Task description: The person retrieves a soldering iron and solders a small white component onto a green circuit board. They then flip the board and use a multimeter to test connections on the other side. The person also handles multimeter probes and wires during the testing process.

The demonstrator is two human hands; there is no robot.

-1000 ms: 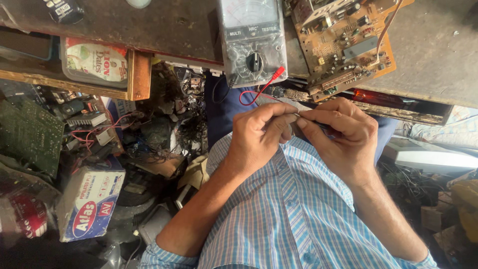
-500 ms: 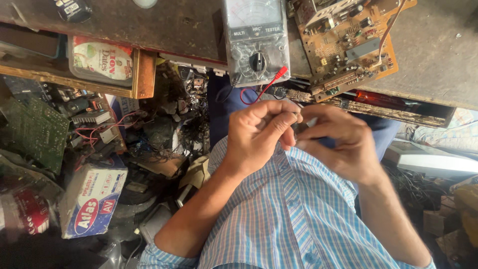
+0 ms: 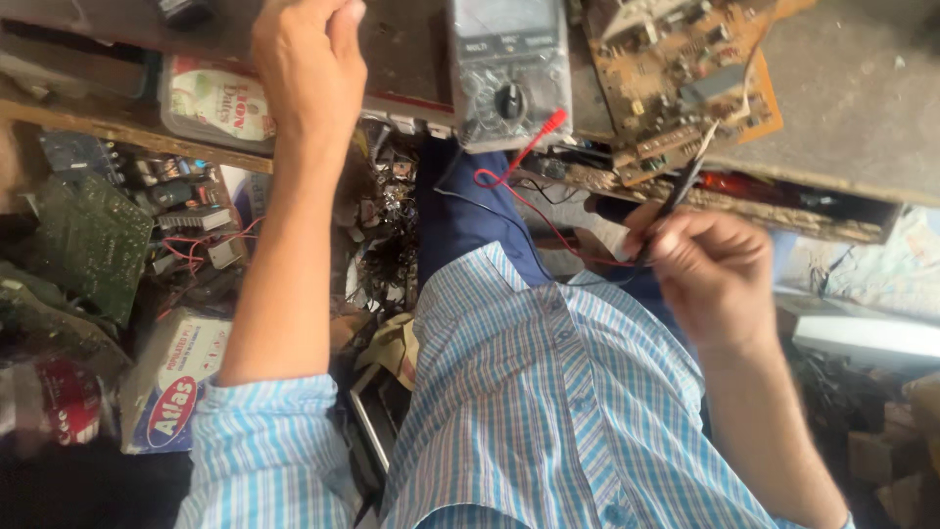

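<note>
My right hand (image 3: 710, 269) is closed around a thin black test probe (image 3: 678, 194), whose tip points up at the lower edge of a brown circuit board (image 3: 685, 69) on the workbench. A grey multimeter (image 3: 509, 69) lies left of the board, with a red lead (image 3: 529, 157) trailing down from it toward my lap. My left hand (image 3: 304, 59) is stretched out over the bench top at the upper left, fingers curled at the frame's edge. What it touches is hidden.
A plastic tub (image 3: 215, 103) with a printed label sits on a wooden shelf under the bench edge. Below it lie a green circuit board (image 3: 83, 240), loose parts with red wires, and a printed cardboard box (image 3: 181, 382). More clutter is stacked at the right.
Both hands were together in front of my chest. Now the left hand has reached up and left onto the bench, while the right has moved right with the black probe.
</note>
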